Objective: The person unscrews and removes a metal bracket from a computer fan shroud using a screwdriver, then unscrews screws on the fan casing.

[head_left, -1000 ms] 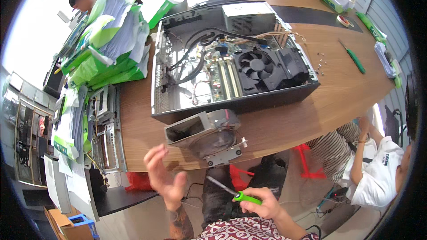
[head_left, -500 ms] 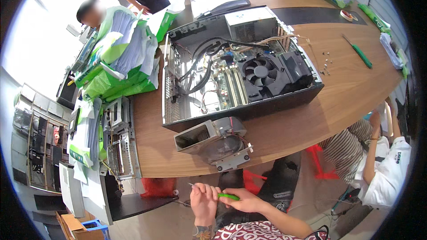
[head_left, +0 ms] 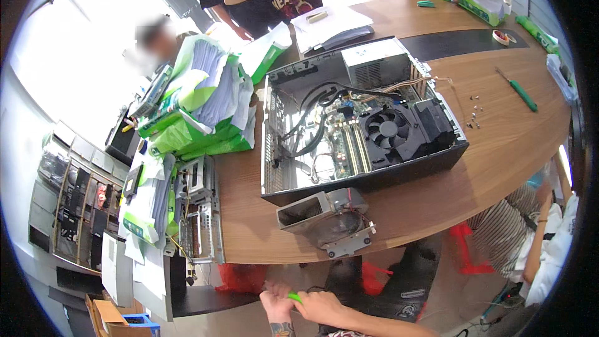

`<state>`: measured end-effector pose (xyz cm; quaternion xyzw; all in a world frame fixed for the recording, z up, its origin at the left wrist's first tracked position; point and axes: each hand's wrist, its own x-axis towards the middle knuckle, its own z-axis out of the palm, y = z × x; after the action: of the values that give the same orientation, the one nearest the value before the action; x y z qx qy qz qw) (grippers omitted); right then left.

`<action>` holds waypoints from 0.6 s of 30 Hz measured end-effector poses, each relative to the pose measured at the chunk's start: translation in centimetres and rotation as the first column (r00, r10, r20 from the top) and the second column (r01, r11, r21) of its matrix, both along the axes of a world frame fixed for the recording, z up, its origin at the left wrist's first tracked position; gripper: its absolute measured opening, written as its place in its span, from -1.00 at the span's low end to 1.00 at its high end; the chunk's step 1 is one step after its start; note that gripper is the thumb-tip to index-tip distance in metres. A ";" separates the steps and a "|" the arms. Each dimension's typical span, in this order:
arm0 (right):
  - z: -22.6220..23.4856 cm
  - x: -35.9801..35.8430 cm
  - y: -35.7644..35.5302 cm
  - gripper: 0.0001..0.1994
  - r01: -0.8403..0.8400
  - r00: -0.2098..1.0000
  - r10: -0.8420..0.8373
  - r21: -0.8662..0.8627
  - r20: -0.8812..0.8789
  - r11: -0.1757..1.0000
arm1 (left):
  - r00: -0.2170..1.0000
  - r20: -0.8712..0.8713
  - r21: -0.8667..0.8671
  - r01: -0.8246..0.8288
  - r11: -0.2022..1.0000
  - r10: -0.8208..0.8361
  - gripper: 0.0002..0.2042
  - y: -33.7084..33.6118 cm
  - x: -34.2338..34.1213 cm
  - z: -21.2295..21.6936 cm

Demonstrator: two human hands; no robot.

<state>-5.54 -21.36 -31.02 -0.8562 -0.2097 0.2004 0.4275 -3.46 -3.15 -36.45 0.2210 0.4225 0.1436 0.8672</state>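
Low in the view and off the table's near edge, my right hand (head_left: 321, 309) is closed round the green handle of a screwdriver (head_left: 294, 297). My left hand (head_left: 279, 306) meets it with fingers curled at the tool's front end; the shaft is mostly hidden there. On the table beyond lies an opened desktop computer case (head_left: 374, 178), its black cooling fan (head_left: 388, 128), cables and memory slots exposed. Between the case and my hands sits a grey blower fan (head_left: 340, 217) with a rectangular outlet and metal bracket.
Loose screws (head_left: 475, 112) and another green-handled screwdriver (head_left: 523, 95) lie right of the case. Green-wrapped paper stacks (head_left: 199, 137) and metal frames (head_left: 203, 224) fill the left side. A roll of tape (head_left: 500, 37) lies far right. People stand behind the table; another sits at the right.
The view has shifted, so the table and case appear farther right and lower. Both hands stay together on the screwdriver, now lower in the picture.
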 end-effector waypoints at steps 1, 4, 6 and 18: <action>1.0 0.2 -0.3 -0.56 0.002 1.000 -0.002 0.007 0.005 1.000 | 0.982 -0.046 0.077 -0.182 0.980 0.186 -0.83 2.0 0.0 -0.7; 2.2 -0.8 -3.7 -0.51 -0.130 0.961 0.130 0.016 -0.244 0.991 | 0.961 0.167 0.611 -0.276 0.742 0.220 -0.83 16.8 -5.2 -4.8; 0.7 0.2 -6.2 -0.50 -0.080 0.960 0.072 -0.018 -0.271 0.997 | 0.851 0.446 0.508 0.013 0.861 -0.276 -0.91 26.0 -10.0 -6.5; 5.3 2.8 -10.6 -0.58 0.079 0.975 -0.073 0.024 -0.209 0.997 | 0.316 -0.743 0.597 0.712 -0.369 -0.590 -0.70 3.5 -3.7 6.2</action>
<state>-2.71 -31.95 -25.72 -0.8311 -0.1342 0.2690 0.4679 -7.16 0.38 -30.21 0.8868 0.0682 -0.1880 0.4166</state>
